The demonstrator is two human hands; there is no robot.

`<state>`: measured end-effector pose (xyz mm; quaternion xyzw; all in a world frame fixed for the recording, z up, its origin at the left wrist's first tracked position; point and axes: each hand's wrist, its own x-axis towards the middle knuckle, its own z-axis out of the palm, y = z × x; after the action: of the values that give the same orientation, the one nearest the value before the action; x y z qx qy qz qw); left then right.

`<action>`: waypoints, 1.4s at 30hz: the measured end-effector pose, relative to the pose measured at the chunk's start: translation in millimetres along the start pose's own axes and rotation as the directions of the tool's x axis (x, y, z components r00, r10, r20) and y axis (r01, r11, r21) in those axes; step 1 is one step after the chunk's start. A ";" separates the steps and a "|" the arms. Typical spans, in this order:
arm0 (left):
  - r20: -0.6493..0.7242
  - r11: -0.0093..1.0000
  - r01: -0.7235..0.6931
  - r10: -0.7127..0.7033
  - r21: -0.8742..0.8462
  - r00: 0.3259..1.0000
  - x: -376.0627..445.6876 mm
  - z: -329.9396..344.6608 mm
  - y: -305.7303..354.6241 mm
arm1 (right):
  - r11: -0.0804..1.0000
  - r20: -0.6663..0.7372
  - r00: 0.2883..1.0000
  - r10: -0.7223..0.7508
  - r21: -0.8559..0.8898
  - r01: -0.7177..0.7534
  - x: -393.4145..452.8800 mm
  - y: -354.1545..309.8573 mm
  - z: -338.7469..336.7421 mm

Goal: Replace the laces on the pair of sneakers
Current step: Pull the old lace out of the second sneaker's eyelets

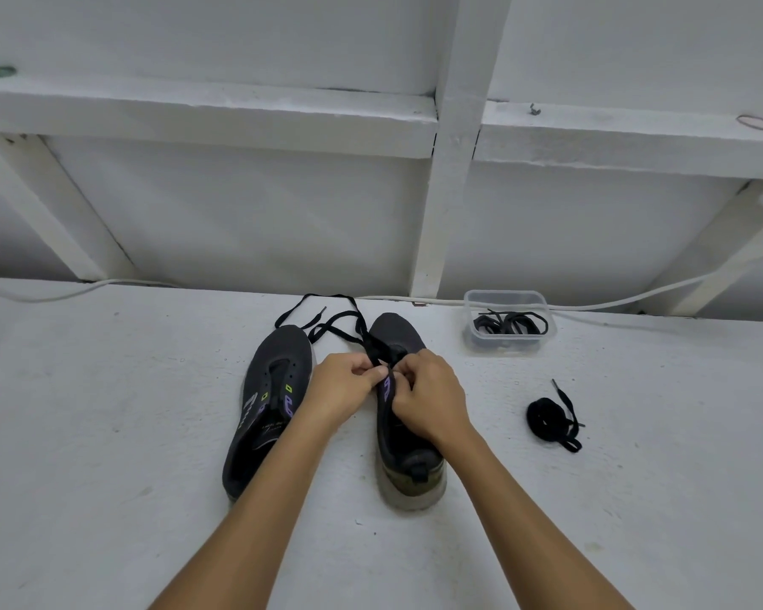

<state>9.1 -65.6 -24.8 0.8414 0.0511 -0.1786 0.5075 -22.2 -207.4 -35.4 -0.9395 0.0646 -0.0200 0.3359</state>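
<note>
Two dark grey sneakers stand side by side on the white surface, toes pointing away from me. The left sneaker (269,407) has no lace in its eyelets. Over the right sneaker (399,438) my left hand (342,389) and my right hand (428,398) meet at the eyelets, each pinching the black lace (327,330). The lace's loose ends trail in loops past the toes toward the wall. My hands hide the eyelets they work on.
A clear plastic tub (509,343) holding coiled black laces stands at the back right. Another bundled black lace (551,420) lies on the surface right of the shoes. A white cable (635,299) runs along the foot of the white wall.
</note>
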 end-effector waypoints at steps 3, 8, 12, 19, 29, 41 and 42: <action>0.006 0.998 0.034 -0.033 -0.054 0.999 -0.3 2.7 -2.3 | 1.000 -0.014 1.000 -0.014 -0.006 0.014 -1.2 0.3 1.9; -0.053 0.998 0.036 -0.039 -0.055 0.998 -0.9 8.6 -2.3 | 1.000 -0.035 0.999 0.000 0.003 0.000 -1.1 0.9 1.9; -0.070 1.000 -0.001 0.001 0.001 0.998 -4.1 10.6 0.3 | 0.999 -0.026 1.000 0.009 -0.030 -0.010 -0.5 0.5 1.7; 0.041 0.996 0.012 -0.008 -0.089 0.999 2.8 0.6 -1.9 | 0.998 -0.039 0.999 -0.008 0.069 0.011 -2.6 3.7 2.7; -0.042 0.995 -0.074 0.077 0.069 0.996 1.8 6.2 -4.6 | 1.000 -0.003 1.000 0.000 -0.021 0.000 3.0 0.8 1.9; 0.005 0.998 -0.029 0.029 -0.048 1.000 1.3 1.4 -8.0 | 0.970 0.079 0.992 0.096 0.217 -0.111 5.9 4.8 0.0; 0.006 0.998 -0.018 0.019 -0.054 1.000 2.4 1.5 -7.7 | 0.971 0.085 0.992 0.095 0.213 -0.111 6.5 5.0 -0.2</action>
<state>8.9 -63.5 -32.7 0.8272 0.0464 -0.1753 0.5319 -16.3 -212.2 -38.4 -0.8926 0.0981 0.0252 0.4393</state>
